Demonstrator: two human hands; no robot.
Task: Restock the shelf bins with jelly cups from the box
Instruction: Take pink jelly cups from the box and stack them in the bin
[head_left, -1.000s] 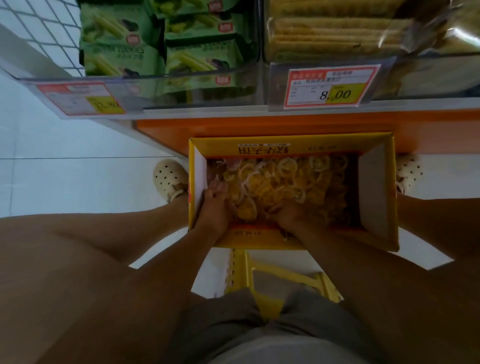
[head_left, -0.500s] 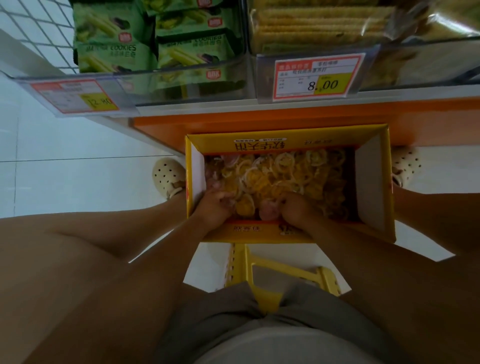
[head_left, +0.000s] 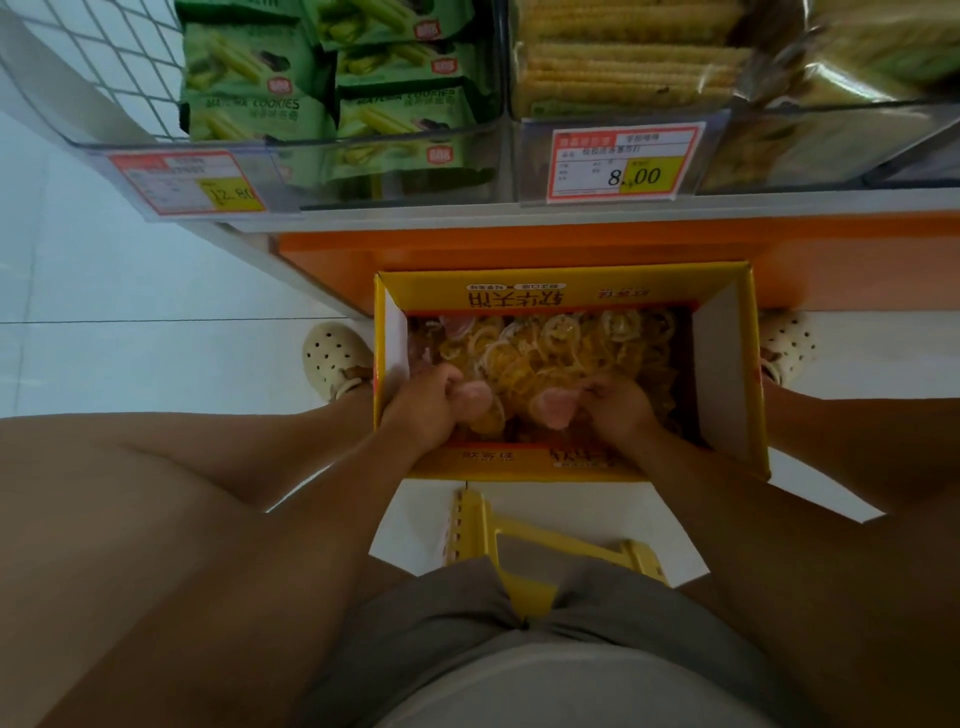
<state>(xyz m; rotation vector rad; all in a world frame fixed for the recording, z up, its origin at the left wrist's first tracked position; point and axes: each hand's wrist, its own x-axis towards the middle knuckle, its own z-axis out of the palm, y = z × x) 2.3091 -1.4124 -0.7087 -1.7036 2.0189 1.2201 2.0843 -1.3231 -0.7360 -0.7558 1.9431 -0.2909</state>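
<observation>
The open yellow cardboard box (head_left: 561, 275) of clear jelly cups (head_left: 545, 348) sits mid-frame. A moment ago both hands dug in the pile. Now the left hand (head_left: 423, 408) grips a pink jelly cup (head_left: 471, 401) and the right hand (head_left: 621, 410) grips a second pink cup (head_left: 553, 406), likely ready for the shelf.

The box (head_left: 566, 299) lies on the floor before the shelf bins (head_left: 395, 150), jelly cups (head_left: 561, 348) inside it.

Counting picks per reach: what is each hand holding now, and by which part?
The left hand grips a pink jelly cup by its left end; the right hand grips another pink cup by its right end.
</observation>
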